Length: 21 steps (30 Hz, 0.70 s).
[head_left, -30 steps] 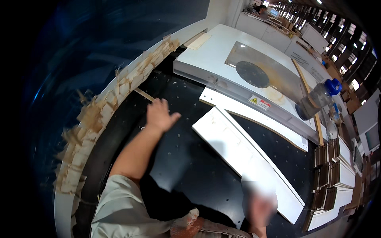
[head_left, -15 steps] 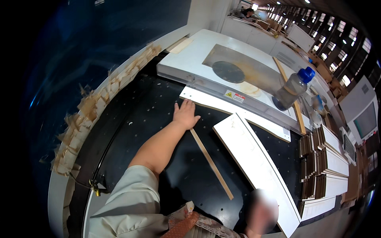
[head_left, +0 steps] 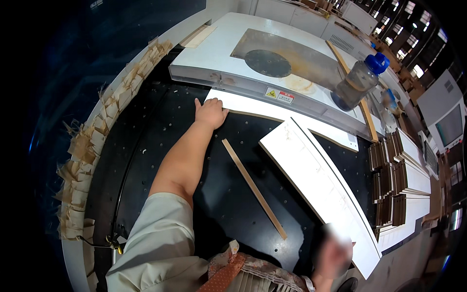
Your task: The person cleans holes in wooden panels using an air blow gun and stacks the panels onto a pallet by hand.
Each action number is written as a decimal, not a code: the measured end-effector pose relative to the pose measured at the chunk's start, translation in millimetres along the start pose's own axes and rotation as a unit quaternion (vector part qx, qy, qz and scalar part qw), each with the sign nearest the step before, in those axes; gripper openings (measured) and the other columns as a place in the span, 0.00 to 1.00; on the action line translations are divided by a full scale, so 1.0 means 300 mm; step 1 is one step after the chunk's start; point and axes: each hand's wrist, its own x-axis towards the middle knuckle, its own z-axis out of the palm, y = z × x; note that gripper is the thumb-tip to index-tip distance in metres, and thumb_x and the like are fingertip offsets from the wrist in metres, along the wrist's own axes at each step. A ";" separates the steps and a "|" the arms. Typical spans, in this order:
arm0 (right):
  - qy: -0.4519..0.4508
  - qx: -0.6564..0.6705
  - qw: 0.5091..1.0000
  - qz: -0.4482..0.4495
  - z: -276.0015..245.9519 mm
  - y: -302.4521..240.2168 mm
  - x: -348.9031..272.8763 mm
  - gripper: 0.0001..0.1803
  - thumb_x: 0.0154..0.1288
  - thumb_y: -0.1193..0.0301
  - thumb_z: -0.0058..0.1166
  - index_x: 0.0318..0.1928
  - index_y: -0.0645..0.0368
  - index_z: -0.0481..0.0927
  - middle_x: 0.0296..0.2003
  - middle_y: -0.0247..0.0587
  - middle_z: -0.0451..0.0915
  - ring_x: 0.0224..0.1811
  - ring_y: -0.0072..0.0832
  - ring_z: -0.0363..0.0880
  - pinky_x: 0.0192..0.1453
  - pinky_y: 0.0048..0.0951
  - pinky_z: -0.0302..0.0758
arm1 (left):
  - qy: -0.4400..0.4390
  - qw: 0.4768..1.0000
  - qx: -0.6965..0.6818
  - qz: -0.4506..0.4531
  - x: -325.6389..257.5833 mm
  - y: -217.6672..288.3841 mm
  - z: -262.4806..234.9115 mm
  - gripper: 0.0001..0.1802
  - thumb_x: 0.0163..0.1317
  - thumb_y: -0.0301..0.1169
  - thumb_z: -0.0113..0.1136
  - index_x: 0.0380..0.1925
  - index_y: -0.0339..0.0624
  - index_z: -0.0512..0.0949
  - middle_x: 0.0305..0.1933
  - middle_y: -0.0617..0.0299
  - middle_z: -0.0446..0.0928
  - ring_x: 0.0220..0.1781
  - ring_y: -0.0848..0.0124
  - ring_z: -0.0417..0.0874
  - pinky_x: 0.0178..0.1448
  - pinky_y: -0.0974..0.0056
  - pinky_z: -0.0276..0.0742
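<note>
Your left hand (head_left: 210, 113) lies flat, fingers spread and released, pressing down on the near end of the narrow white strip (head_left: 282, 117) that runs along the far edge of the black surface (head_left: 160, 141), right against the foot of the white machine (head_left: 228, 53). The palm bears on the strip rather than closing round it, which looks like a way to keep it snug against the machine's front edge; nothing is pinched in that grip.

Your right hand (head_left: 333, 258) is at the near right corner, at the near end of the long white panel (head_left: 321, 180). It is blurred, so you cannot tell whether it clenches the panel's end or merely rests by it. The panel lies slantwise across the surface, from near the strip down toward you, its far end just short of the strip.

Between your two arms a thin wooden slat (head_left: 254, 187) lies loose on the surface, roughly parallel to the panel and touched by neither hand.

A plastic bottle with a blue cap (head_left: 357, 82) stands tilted on the machine top, well apart from your hands. Stacks of white-and-brown boards (head_left: 399, 185) sit along the right edge. Scraps of brown tape (head_left: 92, 141) hang along the left edge's curved rim.

Your sleeve (head_left: 155, 253) covers the near left part of the surface. The far right end of the strip is partly behind the panel's corner, and the right side bends away so far that the boards there are hard to read.
</note>
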 end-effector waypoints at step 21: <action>-0.093 -0.700 0.666 -0.241 -0.075 0.191 0.009 0.19 0.70 0.62 0.42 0.49 0.66 0.68 0.44 0.44 0.74 0.46 0.30 0.70 0.56 0.31 0.66 | 0.207 0.975 -0.069 0.037 -0.725 -0.231 0.024 0.20 0.57 0.36 0.56 0.46 0.34 0.72 0.51 0.46 0.71 0.56 0.50 0.69 0.60 0.54 0.65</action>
